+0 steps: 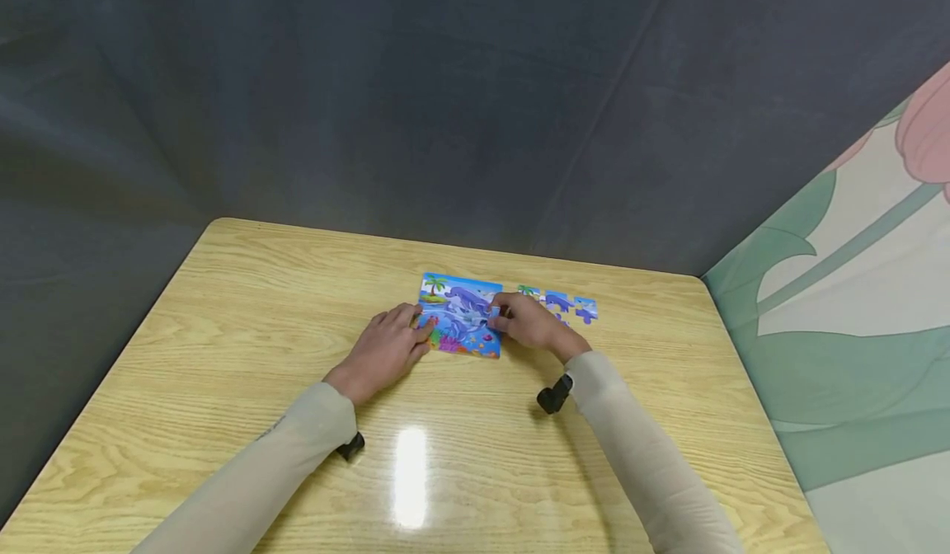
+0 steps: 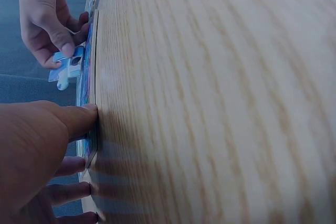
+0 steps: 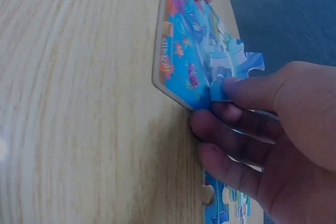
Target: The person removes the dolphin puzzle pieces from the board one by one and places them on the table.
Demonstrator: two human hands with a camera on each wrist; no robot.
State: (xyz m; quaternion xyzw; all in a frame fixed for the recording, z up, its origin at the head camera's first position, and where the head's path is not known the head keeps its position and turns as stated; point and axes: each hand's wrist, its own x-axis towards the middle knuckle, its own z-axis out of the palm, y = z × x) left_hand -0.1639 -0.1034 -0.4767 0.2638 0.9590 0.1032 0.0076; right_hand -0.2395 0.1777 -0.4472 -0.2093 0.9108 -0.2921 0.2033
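A jigsaw puzzle board (image 1: 445,279) with a picture of dolphins, a palm and coral lies on the table. My left hand (image 1: 382,349) rests at its left edge, the fingers fairly straight and the thumb touching the near left part. Over the board's right side, my right hand (image 1: 529,321) pinches a blue puzzle piece (image 3: 221,66) between thumb and index finger. In the right wrist view that piece stands tilted up from the picture. The left wrist view shows the same puzzle piece (image 2: 65,71) under the right thumb, with the board seen edge-on.
Several loose puzzle pieces (image 1: 585,307) lie right of the board, partly hidden by my right hand. The wooden table (image 1: 282,290) ends at a dark curtain (image 1: 416,125) behind. A flower-patterned cloth (image 1: 853,356) hangs along the right side.
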